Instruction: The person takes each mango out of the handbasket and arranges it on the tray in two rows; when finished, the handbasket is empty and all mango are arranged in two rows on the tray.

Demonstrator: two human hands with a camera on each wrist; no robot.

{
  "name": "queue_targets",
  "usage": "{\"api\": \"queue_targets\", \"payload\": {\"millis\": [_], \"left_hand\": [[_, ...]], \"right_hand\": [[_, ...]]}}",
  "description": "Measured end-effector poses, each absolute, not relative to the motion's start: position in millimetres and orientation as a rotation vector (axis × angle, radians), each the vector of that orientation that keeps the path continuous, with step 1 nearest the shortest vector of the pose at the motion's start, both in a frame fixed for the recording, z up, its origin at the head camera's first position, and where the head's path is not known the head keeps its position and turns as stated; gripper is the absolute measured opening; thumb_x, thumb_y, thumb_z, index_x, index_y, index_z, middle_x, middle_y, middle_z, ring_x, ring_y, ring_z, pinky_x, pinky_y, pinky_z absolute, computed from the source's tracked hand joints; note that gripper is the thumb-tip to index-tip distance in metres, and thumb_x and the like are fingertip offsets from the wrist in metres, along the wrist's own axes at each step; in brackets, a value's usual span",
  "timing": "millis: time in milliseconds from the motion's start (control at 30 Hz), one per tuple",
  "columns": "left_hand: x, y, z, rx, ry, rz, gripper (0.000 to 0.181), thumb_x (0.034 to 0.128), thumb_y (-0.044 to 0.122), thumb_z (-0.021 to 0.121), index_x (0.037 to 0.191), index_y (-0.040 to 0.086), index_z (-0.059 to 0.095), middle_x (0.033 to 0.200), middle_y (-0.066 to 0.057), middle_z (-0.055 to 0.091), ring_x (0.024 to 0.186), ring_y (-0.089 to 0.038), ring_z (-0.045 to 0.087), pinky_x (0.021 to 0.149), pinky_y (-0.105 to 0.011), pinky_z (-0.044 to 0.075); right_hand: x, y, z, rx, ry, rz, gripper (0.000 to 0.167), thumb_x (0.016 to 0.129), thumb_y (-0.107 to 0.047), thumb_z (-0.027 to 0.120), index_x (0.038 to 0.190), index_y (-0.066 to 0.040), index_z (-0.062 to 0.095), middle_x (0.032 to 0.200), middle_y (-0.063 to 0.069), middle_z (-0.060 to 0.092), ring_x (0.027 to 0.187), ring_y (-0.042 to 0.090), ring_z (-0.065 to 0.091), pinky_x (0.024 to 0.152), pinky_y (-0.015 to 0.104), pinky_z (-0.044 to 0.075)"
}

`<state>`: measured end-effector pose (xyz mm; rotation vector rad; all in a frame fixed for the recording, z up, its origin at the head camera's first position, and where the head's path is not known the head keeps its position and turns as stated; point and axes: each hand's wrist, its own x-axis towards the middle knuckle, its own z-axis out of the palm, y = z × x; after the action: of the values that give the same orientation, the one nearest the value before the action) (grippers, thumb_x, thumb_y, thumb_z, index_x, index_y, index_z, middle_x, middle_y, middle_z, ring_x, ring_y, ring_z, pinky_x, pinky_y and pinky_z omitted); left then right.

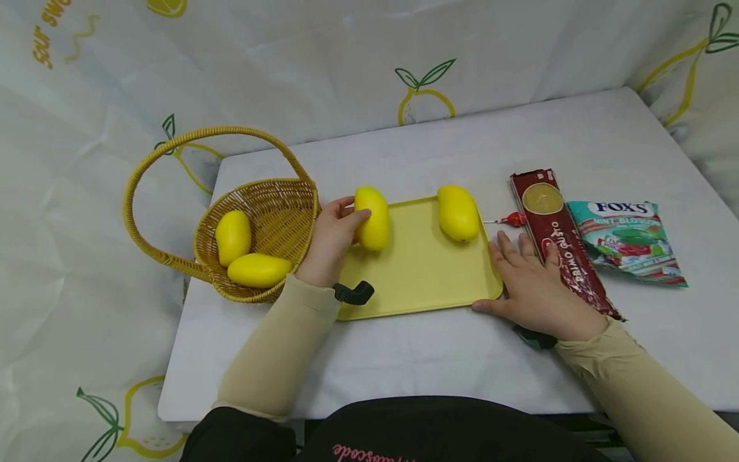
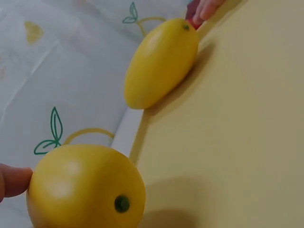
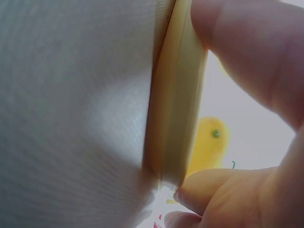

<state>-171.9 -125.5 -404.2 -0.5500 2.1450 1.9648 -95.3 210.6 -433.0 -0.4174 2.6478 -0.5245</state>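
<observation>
My left hand (image 1: 328,240) grips a yellow mango (image 1: 375,219) over the left end of the pale yellow tray (image 1: 416,276). In the left wrist view this mango (image 2: 85,185) shows its green stem end, with a fingertip against its side; whether its underside touches the tray is hard to tell. Another mango (image 1: 458,213) lies at the tray's far right corner. My right hand (image 1: 534,289) rests with spread fingers at the tray's right edge; the right wrist view has its thumb and fingertips touching the tray's rim (image 3: 175,109).
Left of the tray stands a wicker basket (image 1: 288,215) with a tall handle, holding a mango (image 1: 233,237) and a second mango (image 1: 260,270). Beyond my right hand lie a red lollipop (image 1: 516,219), a long brown packet (image 1: 541,199) and a green Fox's candy bag (image 1: 626,240).
</observation>
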Motion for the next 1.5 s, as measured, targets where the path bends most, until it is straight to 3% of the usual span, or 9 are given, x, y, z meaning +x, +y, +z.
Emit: {"api": "queue_targets", "payload": {"millis": [233,667,967,1200,1500], "left_hand": [[-177.2,-125.1,-418.6,-0.621,2.214,1.874,0.057,0.1057,0.026,0.077,0.157,0.009,0.057,0.142,-0.013,0.064,0.13,-0.028,0.063,0.116,-0.043,0.053],[-178.9,-124.0,-423.9,-0.625,2.251,1.841,0.058,0.1076,0.029,0.073,0.158,0.008,0.055,0.147,-0.014,0.063,0.133,-0.03,0.064,0.116,-0.045,0.053],[-174.2,-123.8,-421.5,-0.622,2.268,1.802,0.066,0.1088,0.032,0.07,0.167,0.012,0.045,0.156,-0.014,0.057,0.14,-0.03,0.059,0.119,-0.044,0.051],[-156.1,-125.6,-405.9,-0.576,2.275,1.823,0.069,0.1109,0.031,0.066,0.172,0.021,0.036,0.171,-0.006,0.041,0.156,-0.028,0.041,0.129,-0.046,0.039],[-121.2,-158.9,-357.9,-0.372,2.036,2.12,0.047,0.1154,0.024,0.056,0.161,0.012,0.052,0.16,-0.011,0.056,0.143,-0.029,0.055,0.121,-0.049,0.046]], "right_hand": [[-94.6,210.1,-434.9,-0.417,2.647,-0.515,0.128,0.091,-0.064,0.083,0.172,0.009,0.016,0.18,0.035,0.004,0.163,0.062,-0.015,0.116,0.084,-0.027],[-94.1,211.3,-434.7,-0.421,2.65,-0.512,0.128,0.091,-0.064,0.083,0.172,0.009,0.016,0.179,0.035,0.004,0.163,0.062,-0.015,0.116,0.084,-0.026],[-94.7,210.9,-435.1,-0.414,2.654,-0.517,0.127,0.091,-0.063,0.084,0.172,0.008,0.017,0.179,0.035,0.004,0.163,0.062,-0.015,0.116,0.085,-0.025],[-95.0,210.9,-434.4,-0.414,2.654,-0.52,0.127,0.09,-0.063,0.084,0.171,0.009,0.017,0.179,0.035,0.004,0.163,0.062,-0.015,0.116,0.085,-0.026],[-94.6,211.0,-434.2,-0.423,2.647,-0.511,0.128,0.091,-0.065,0.083,0.172,0.008,0.016,0.179,0.035,0.003,0.163,0.062,-0.015,0.116,0.084,-0.026]]}}
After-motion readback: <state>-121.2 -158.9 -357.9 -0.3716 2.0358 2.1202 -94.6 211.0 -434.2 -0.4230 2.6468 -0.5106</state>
